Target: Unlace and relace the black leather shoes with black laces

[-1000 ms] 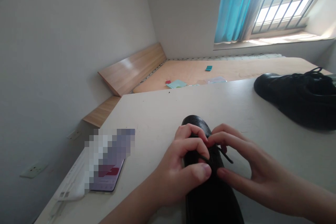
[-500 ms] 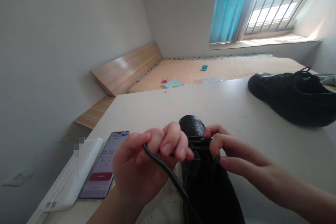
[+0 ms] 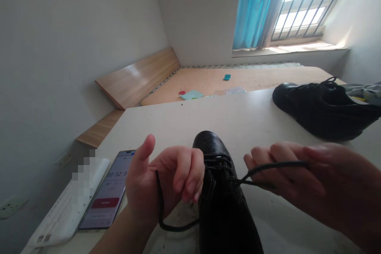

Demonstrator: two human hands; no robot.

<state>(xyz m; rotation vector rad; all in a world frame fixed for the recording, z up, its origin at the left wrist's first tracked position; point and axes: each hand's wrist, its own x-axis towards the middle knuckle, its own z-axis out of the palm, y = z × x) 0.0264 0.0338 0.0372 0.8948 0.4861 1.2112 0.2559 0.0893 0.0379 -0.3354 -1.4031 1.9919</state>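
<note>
A black leather shoe (image 3: 222,206) stands on the white table, toe pointing away, with laces crossing its front eyelets. To its left is my left hand (image 3: 166,178), palm up with fingers curled and thumb raised; a dark shoelace (image 3: 161,206) runs from its palm down to the shoe's left side. On the right, my right hand (image 3: 294,178) is closed on another length of shoelace (image 3: 268,164), drawn out taut from the shoe's right eyelets. The shoe's heel end runs out of view at the bottom.
A second black shoe (image 3: 318,107), laced, sits at the table's right. A phone (image 3: 107,190) showing a timer and a white power strip (image 3: 71,202) lie at the left. Beyond the table (image 3: 166,119) is a bed board (image 3: 205,79) with small items.
My right hand has moved from the eyelets out to the right, pulling the lace with it. The fingers of my left hand have loosened and its thumb has lifted away.
</note>
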